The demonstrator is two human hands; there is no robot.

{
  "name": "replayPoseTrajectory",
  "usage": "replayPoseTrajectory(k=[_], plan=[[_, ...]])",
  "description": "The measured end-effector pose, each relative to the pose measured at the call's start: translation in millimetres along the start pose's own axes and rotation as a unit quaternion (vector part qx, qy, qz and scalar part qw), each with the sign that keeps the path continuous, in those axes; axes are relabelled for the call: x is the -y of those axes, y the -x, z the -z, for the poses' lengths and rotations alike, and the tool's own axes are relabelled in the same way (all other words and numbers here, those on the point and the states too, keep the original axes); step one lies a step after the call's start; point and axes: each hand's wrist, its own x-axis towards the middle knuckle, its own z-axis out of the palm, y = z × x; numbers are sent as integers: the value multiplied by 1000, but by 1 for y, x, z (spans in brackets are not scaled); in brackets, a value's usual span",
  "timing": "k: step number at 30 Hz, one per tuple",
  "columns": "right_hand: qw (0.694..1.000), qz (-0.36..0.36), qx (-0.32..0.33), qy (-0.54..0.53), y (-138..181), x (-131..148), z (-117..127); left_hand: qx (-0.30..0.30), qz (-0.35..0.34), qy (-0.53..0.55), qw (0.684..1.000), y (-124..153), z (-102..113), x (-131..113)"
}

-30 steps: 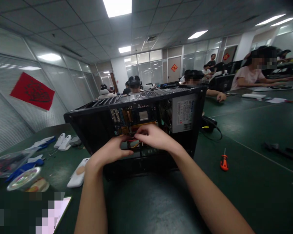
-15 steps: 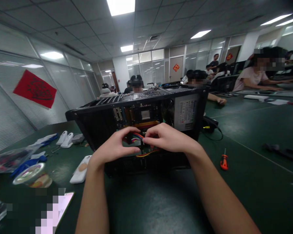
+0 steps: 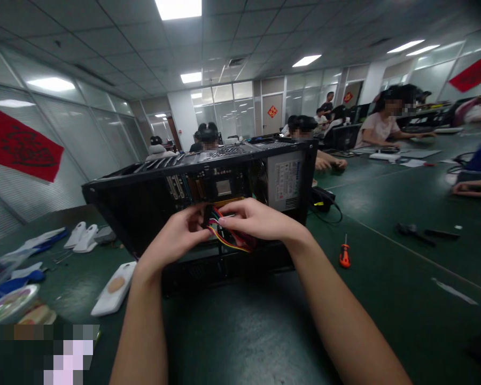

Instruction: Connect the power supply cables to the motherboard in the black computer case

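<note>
Left fingers (image 3: 201, 235) are pinching a blocky black plastic connector (image 3: 207, 216), right fingers (image 3: 226, 221) thin multicoloured wires (image 3: 229, 244), risking strain if tugged

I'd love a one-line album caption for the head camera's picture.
Left hand holds a black connector, right hand its coloured wires, before an open computer case; an orange screwdriver lies nearby.

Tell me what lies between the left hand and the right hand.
In the head view, multicoloured wires span the gap, running from a black connector at the left hand's fingertips to the right hand.
</note>
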Motion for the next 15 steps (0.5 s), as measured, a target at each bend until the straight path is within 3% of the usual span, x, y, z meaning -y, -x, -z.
replayPoseTrajectory(k=[4, 9, 15], plan=[[999, 33, -30, -1, -6, -4, -7, -51, -29, -55, 997, -1, -2, 0], [997, 24, -69, 35, -8, -7, -5, -85, -57, -162, 981, 0, -6, -11], [995, 12, -101, -22, -10, -9, -3, -145, -86, -220, 961, -1, -9, -19]])
